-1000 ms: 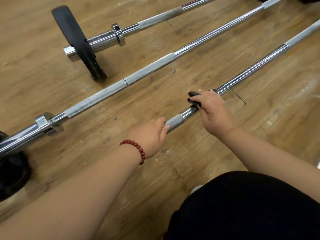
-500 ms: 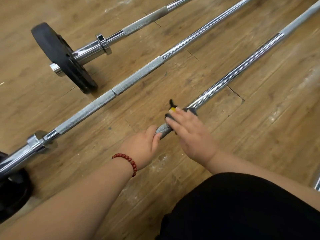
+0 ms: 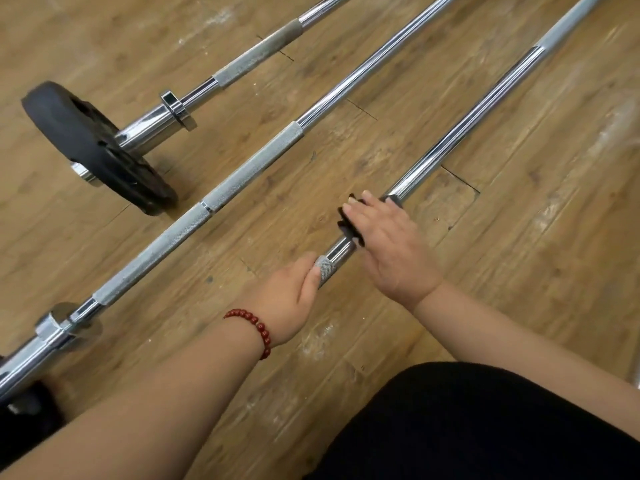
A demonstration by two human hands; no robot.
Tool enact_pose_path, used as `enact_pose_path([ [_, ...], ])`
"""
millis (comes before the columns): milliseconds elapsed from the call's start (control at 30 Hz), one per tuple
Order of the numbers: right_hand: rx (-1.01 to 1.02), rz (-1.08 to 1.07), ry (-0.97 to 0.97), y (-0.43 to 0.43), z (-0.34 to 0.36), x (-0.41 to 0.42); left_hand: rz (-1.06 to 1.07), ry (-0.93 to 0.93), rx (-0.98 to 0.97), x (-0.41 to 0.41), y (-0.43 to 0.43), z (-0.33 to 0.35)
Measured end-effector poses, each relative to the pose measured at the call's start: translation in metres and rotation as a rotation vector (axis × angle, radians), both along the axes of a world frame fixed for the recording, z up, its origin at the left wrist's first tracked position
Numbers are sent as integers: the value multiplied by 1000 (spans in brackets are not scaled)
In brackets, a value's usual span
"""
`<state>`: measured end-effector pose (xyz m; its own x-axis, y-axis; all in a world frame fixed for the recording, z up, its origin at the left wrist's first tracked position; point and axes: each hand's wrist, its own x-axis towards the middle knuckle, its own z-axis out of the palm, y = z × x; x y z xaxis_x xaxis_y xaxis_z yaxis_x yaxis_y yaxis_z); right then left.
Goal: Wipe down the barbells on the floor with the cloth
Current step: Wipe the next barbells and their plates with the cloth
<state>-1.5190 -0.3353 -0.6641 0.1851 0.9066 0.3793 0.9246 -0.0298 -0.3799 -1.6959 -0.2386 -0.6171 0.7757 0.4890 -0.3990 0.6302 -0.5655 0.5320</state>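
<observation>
The floor (image 3: 519,271) is of wooden planks, worn, with pale scuff marks and some dark cracks between the boards. Three barbells lie flat on it, side by side and almost parallel. The long axis of each runs from the lower left of the view to the upper right, away from the person.

The nearest barbell (image 3: 467,126) is the one under the hands. Its shaft is smooth and shiny in the middle, and has a rough knurled part at the near end. The left hand (image 3: 291,299) grips this knurled part, with the fingers curled round the shaft and the thumb lying along the top. A bracelet of red beads (image 3: 258,327) is on the left wrist.

Just beyond it on the same shaft, the right hand (image 3: 391,244) holds the cloth (image 3: 346,223), which is dark and bunched round the bar. The fingers are bent over the cloth and press it on the metal; the thumb is hidden. A short piece of bare shaft shows between the two hands.

The middle barbell (image 3: 263,157) has long knurled sections and a collar (image 3: 55,327) near the lower left. The far barbell (image 3: 256,60) carries a black weight plate (image 3: 79,140) on its sleeve, and this plate stands on edge on the floor. The person's leg in black cloth (image 3: 485,427) fills the lower right corner
</observation>
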Motion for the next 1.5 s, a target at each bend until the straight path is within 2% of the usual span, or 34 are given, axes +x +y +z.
enact_pose_path([
  [67, 0, -242, 143, 5, 3, 9, -6, 13, 20, 1, -5, -2],
  [133, 11, -322, 200, 9, 4, 1, -11, 11, 40, 1, -6, -1],
  [200, 28, -279, 162, 7, 2, -17, -9, 7, 40, 1, -4, 0],
  [333, 86, 3, -23, 2, -5, -17, -17, 36, 25, 1, -2, -1],
  [400, 121, -24, -64, 4, -12, 5, -5, 44, 30, 2, -1, -2],
  [500, 97, -322, 225, 11, -11, 15, 2, 46, 25, 2, -1, -2],
  [533, 94, -339, 254, 11, -10, 6, 0, 46, 25, 2, -1, -2],
  [667, 97, 30, 89, -5, -22, -25, -2, 45, 37, 2, 0, -1],
  [733, 110, 120, -21, -5, -21, -13, 0, 46, 39, 2, 1, -1],
  [800, 121, -1, -48, 4, -16, 5, 5, 44, 32, 1, 1, -1],
  [867, 104, -299, 114, 17, -5, 20, -1, 41, 23, 1, 2, -1],
  [900, 103, -395, 188, 22, -1, 20, 0, 45, 24, 1, 3, 0],
  [933, 109, -400, 199, 24, 0, 14, 6, 49, 26, 2, 3, 0],
  [967, 121, -311, 150, 23, -3, 6, 9, 48, 32, 1, 3, -1],
  [1067, 125, 147, -38, 11, -8, -6, 8, 48, 54, 0, 4, -2],
  [1100, 111, 223, -59, 11, -5, 5, 12, 49, 57, 0, 4, -3],
  [1167, 105, 198, -72, 16, -3, 28, 17, 43, 56, 0, 5, -5],
  [1233, 91, 10, 4, 21, 0, 46, 24, 42, 55, 1, 6, -5],
  [1333, 95, -254, 169, 22, -4, 14, 18, 49, 71, 0, 5, -4],
  [1467, 69, -63, 205, 7, -22, -34, 26, 59, 73, 1, 7, -3],
  [1500, 72, -78, 259, 5, -24, -33, 29, 59, 66, 0, 7, -3],
])
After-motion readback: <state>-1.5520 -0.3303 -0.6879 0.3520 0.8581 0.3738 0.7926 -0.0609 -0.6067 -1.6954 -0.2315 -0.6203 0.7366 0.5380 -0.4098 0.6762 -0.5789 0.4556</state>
